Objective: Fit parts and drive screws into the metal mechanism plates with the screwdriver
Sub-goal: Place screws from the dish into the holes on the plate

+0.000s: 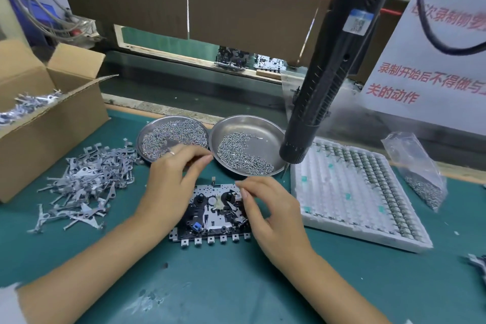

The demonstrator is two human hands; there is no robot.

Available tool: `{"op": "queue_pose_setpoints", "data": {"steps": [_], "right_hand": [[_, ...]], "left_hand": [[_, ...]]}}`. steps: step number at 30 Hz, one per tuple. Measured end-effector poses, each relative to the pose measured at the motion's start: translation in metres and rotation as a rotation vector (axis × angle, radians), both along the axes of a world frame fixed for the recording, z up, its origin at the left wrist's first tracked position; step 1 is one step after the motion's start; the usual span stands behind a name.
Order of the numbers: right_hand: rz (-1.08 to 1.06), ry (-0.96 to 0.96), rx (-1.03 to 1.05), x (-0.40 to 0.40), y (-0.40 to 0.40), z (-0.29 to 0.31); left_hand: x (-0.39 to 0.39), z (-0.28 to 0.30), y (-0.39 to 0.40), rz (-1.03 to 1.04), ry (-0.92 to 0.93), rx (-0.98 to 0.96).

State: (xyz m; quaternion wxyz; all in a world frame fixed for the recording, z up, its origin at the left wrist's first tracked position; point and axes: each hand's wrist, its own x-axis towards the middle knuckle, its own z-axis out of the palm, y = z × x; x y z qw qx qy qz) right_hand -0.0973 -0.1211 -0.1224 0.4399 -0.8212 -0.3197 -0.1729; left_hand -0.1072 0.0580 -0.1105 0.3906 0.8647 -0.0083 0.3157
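Your green surface (236,284) carries the mechanism plate (210,221) between your left hand (168,184) and right hand (273,216). Beyond your fingers sit two steel dishes of screws (249,150) — loose metal levers (84,184) and a cardboard box (50,123) lie left, a white tray (349,192) right.

That white sign (431,68) on your right has red Chinese: 录制开始后不得做与…关的动作 (top line's cut off and blurry). The screwdriver (328,66) has a blue QR sticker (358,22), unreadable.
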Motion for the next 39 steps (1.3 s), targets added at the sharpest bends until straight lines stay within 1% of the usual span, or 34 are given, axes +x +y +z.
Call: {"op": "queue_pose_setpoints", "data": {"steps": [2, 4, 7, 8, 9, 12, 17, 23, 28, 31, 33, 36, 39], "right_hand": [[-0.038, 0.051, -0.135, 0.015, 0.004, 0.012], [-0.14, 0.099, -0.312, 0.032, 0.01, 0.022], [-0.322, 0.178, -0.726, 0.055, 0.019, 0.033], [-0.364, 0.224, -0.807, 0.061, 0.022, 0.037], [-0.385, 0.284, -0.844, 0.065, 0.024, 0.042], [-0.387, 0.366, -0.81, 0.076, 0.028, 0.048], [-0.409, 0.307, -0.76, 0.08, 0.029, 0.048], [-0.379, 0.288, -0.605, 0.081, 0.019, 0.035], [-0.366, 0.202, -0.477, 0.081, 0.008, 0.027], [-0.353, 0.187, -0.305, 0.079, 0.003, 0.025], [-0.322, 0.279, -0.07, 0.072, 0.002, 0.026], [-0.13, 0.568, 0.385, 0.051, 0.002, 0.032], [0.068, 0.776, 0.625, 0.027, 0.0, 0.035]], "left_hand": [[-0.003, -0.004, -0.005, -0.047, -0.026, -0.068], [-0.004, -0.007, -0.009, -0.085, -0.047, -0.109], [-0.004, -0.007, -0.01, -0.111, -0.118, -0.145], [-0.004, -0.005, -0.01, -0.108, -0.149, -0.155], [-0.004, -0.004, -0.011, -0.103, -0.178, -0.168], [-0.005, -0.001, -0.013, -0.093, -0.217, -0.227], [-0.005, -0.005, -0.016, -0.093, -0.141, -0.339], [-0.007, -0.006, -0.017, -0.105, -0.06, -0.47], [-0.008, -0.005, -0.02, -0.141, -0.038, -0.487], [-0.008, -0.004, -0.021, -0.151, -0.031, -0.492], [-0.008, -0.003, -0.021, -0.159, -0.027, -0.494], [-0.009, -0.003, -0.022, -0.177, -0.025, -0.484], [-0.01, -0.002, -0.024, -0.22, -0.045, -0.479]]}}
